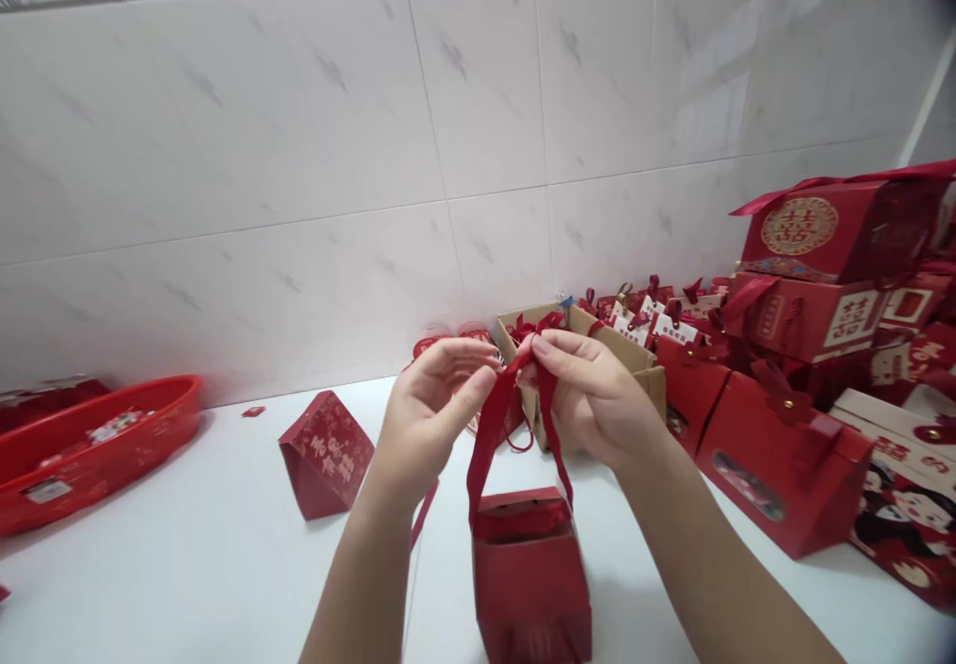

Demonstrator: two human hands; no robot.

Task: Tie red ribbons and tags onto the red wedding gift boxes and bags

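On the white worktop [231,584], below the two hands, stands a small red box [532,594], its top gaping and a red ribbon [489,435] rising from either side of it. The right hand [597,395] has its fingers pinched on the ribbon near the peak of the loop, while those of the left hand [433,405] curve close beside it, thumb and forefinger narrowly parted with nothing seen between them. The step in hand looks like gathering or tying the ribbon above the box; the next move seems to call for the left fingers to close on it too, with a light, even pull so that the box does not tip. As for writing, the clearest is the double-happiness character 囍 in the round gold emblem on the top box [843,231] of the stack at right, and again on the pale panel of the box beneath [807,316]. The peaked box [329,455] at left carries slanting characters (one looks like 喜, the rest are too blurred to trust). The red basin [149,435] bears a white label [49,490] whose print is too small to make out, and no brand name is legible
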